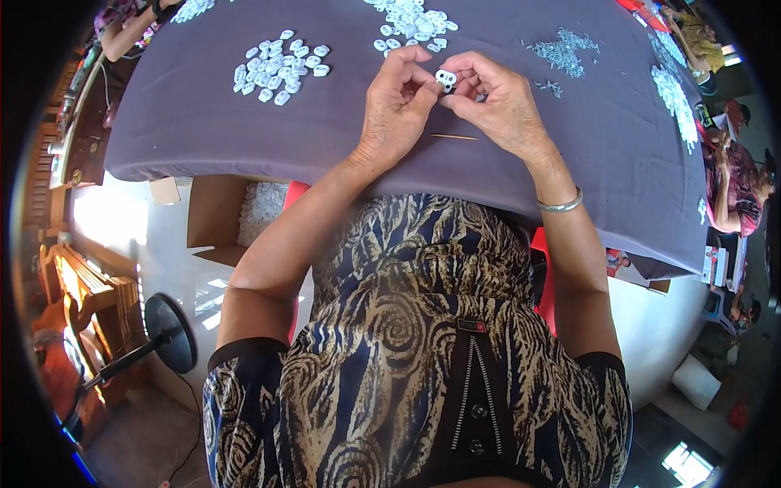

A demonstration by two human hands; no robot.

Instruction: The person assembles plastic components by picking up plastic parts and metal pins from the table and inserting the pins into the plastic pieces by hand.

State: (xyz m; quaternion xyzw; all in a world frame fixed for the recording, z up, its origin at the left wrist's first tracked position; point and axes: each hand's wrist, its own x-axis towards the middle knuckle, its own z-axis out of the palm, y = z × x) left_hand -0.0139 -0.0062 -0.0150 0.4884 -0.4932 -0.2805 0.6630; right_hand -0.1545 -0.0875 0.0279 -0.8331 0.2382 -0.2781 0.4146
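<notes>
Between my two hands, above the table, is a small white plastic piece (446,79) with two dark round holes and a black part at its lower side. My left hand (399,102) pinches it from the left with thumb and fingertips. From the other side my right hand (492,98) grips it with thumb and forefinger. A thin wooden toothpick-like stick (454,137) lies on the cloth just below my hands. Beyond my fingers spreads a heap of similar white pieces (411,20). A looser pile of white pieces (281,67) lies to the left.
A purple-grey cloth covers the table (195,122). Small clear or metallic parts (565,53) are scattered at the right, with more white pieces (677,102) along the right edge. An open cardboard box (215,215) stands below the front edge. Other people sit at both sides.
</notes>
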